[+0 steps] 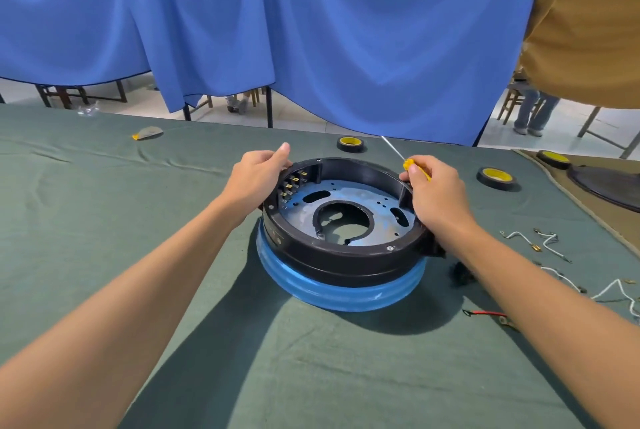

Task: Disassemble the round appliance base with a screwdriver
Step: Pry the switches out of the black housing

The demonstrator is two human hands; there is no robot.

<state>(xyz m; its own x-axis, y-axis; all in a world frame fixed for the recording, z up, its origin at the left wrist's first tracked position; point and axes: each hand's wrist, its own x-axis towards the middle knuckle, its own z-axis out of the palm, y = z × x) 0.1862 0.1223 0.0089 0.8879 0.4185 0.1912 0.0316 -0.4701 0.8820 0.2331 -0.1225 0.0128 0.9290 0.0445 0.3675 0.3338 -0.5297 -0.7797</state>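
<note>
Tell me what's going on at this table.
A person is taking apart a round appliance base on a green-covered table. The left hand grips its left rim, while the right hand holds a yellow-handled screwdriver at the right rim, shaft pointing up and away, not on a screw. Loose wires and tape rolls lie nearby.

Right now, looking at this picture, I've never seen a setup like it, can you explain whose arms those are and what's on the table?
There is no machine: this is one picture from a camera worn on a person's head, looking down at their own arms. The left hand grips the left rim of the round black appliance base with a blue lower band, which sits on a green cloth-covered table. The right hand holds a yellow-handled screwdriver, shaft pointing up and away, at the right rim. Black tape rolls with yellow cores and white wires lie nearby.
</note>
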